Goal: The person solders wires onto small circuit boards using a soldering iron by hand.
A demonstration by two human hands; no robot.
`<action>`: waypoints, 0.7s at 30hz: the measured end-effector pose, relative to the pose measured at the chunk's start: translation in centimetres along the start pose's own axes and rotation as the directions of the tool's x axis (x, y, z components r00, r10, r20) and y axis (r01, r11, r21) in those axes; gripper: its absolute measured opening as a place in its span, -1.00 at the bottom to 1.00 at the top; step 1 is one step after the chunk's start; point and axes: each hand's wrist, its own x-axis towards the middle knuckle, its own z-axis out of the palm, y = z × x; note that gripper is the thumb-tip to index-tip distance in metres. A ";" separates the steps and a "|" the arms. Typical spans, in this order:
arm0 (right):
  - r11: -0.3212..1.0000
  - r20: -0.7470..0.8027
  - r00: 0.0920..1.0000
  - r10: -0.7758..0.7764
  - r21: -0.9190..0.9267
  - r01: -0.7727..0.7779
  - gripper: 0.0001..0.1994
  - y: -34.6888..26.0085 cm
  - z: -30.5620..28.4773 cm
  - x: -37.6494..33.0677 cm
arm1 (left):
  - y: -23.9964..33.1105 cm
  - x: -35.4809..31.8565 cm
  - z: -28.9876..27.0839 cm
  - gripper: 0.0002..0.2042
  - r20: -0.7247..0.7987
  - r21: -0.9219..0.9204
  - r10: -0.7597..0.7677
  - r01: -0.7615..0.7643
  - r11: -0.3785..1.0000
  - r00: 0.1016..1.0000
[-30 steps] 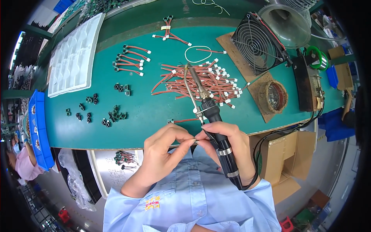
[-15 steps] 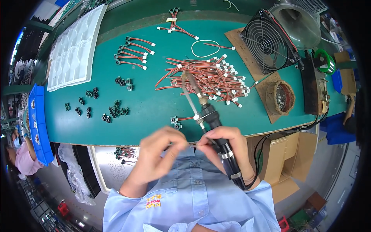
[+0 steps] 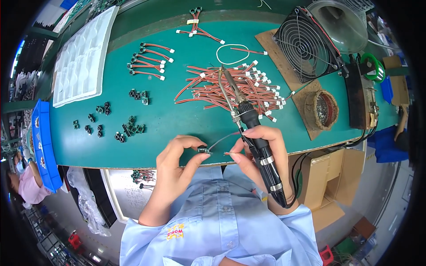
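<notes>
My left hand [image 3: 175, 166] is closed, pinching a small green circuit board with a black part [image 3: 203, 149] between thumb and fingertips, above the table's near edge. My right hand [image 3: 262, 153] grips a black soldering iron [image 3: 254, 126] with a thin metal tube clamped along it; its tip points up and away, over the cables. Thumb and finger of that hand also pinch the end of a thin red wire [image 3: 227, 153]. A blurred thin strand [image 3: 223, 139] runs between the hands. Beyond lies a heap of red and black cables with white plugs [image 3: 248, 86].
Loose small boards [image 3: 120, 136] lie in groups at left; boards with cables attached [image 3: 148, 64] lie in a row behind them. A white moulded tray [image 3: 84, 57] and blue bin [image 3: 44, 146] stand far left. At right are a fan [image 3: 304, 46], round pot [image 3: 320, 110] and cardboard box [image 3: 328, 177].
My left hand has moved slightly back from the right one and now shows a board in its fingertips. Two boards near the table edge, one with a wire, no longer show there.
</notes>
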 end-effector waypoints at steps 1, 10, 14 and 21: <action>1.000 0.009 1.000 0.003 0.028 -0.004 -0.56 -0.2 0.0 0.0 | 0.6 -0.2 0.1 -0.81 -0.018 -0.262 -0.085 0.077 0.962 0.996; 0.994 -0.023 0.997 -0.075 0.072 0.077 -0.52 -2.0 0.4 -0.5 | 1.4 0.1 1.2 -0.81 0.163 -0.935 -0.163 0.205 0.289 0.973; 0.981 -0.028 0.985 -0.168 0.092 0.170 -0.52 -2.3 0.5 -0.5 | 1.3 -0.3 1.3 -0.80 0.289 -0.951 -0.116 0.299 0.082 0.950; 0.973 -0.024 0.974 -0.223 0.052 0.224 -0.53 -2.9 0.4 -0.4 | 1.9 -0.3 1.8 -0.77 0.354 -0.935 -0.135 0.346 -0.080 0.926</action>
